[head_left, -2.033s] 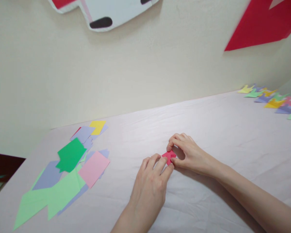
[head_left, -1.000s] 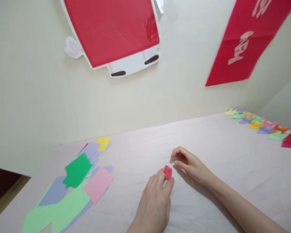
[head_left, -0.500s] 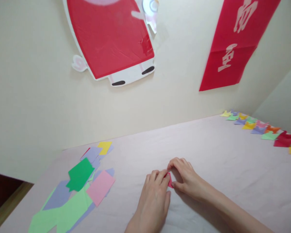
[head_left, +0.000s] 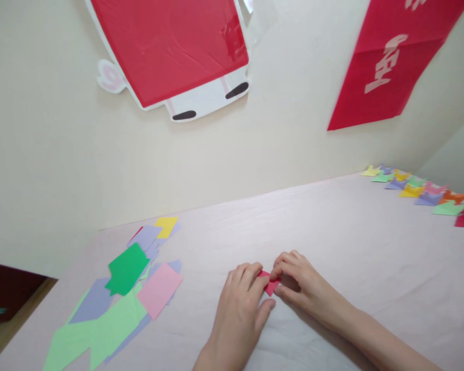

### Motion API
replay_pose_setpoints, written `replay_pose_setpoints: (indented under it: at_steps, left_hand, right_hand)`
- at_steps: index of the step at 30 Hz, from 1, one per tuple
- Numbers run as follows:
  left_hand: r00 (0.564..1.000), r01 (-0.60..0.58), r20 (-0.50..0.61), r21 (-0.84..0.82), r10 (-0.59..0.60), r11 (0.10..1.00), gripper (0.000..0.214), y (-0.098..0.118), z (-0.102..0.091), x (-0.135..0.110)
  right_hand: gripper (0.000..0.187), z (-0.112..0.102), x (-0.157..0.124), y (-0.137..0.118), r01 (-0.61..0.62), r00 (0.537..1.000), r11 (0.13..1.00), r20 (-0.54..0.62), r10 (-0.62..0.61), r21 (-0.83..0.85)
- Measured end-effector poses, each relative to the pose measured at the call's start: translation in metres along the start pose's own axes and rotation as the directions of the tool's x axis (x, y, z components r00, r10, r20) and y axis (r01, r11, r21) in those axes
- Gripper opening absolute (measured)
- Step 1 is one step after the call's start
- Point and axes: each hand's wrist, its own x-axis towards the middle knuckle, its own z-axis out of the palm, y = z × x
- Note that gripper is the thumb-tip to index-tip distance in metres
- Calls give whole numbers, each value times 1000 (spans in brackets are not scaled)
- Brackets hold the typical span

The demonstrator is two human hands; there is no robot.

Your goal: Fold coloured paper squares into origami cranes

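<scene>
A small piece of folded red paper (head_left: 270, 288) lies on the pale cloth near the front middle, between my hands. The curled fingers of my left hand (head_left: 242, 296) press its left side down, with the thumb stretched out just below. My right hand (head_left: 303, 283) grips the right edge in a pinch of thumb and bent fingers. Much of the paper is covered by fingertips, so its full shape is hidden.
Coloured paper sheets, among them a green sheet (head_left: 127, 268) and a pink one (head_left: 160, 290), lie overlapping at left. Folded paper figures (head_left: 429, 198) stand in rows at far right. Behind the cloth-covered surface (head_left: 216, 237) rises a wall with red decorations (head_left: 178, 46).
The red paper now shows as a wider piece between the hands, turned from before. My left fingers have shifted on it, and my right fingers have closed onto its edge. The view has tilted down slightly.
</scene>
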Motion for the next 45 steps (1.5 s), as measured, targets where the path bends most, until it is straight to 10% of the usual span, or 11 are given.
replay_pose_setpoints:
  at_steps: [10,17,45]
  left_hand:
    - [995,-73,-66,-63,69,995,8,-6,4,7]
    - [991,84,-89,-138,-97,987,16,-7,10,11]
    - [981,187,-22,337,-191,923,11,2,25,23]
  right_hand:
    - [14,-6,1,7,-11,999,999,47,9,42]
    - [15,-2,3,11,-8,1000,999,-31,7,-33]
    - [13,10,4,8,-24,987,978,-163,-9,-205]
